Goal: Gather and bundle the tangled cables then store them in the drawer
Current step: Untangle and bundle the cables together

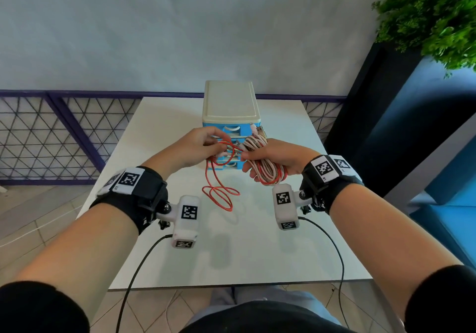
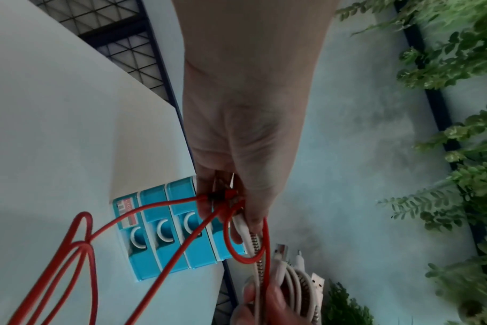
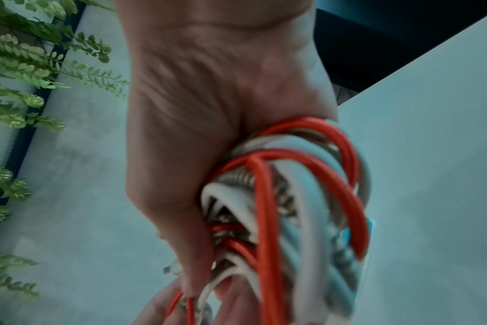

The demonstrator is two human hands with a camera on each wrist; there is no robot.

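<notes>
While both hands hover above the white desk, right hand curled round a coiled cable bundle (white, red, braided), left hand pinching the red cable trailing onto mid-desk, blue drawer unit by the far edge, drawers closed.

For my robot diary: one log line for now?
left hand pinches red cable | right hand holds cable bundle | drawers closed
</notes>
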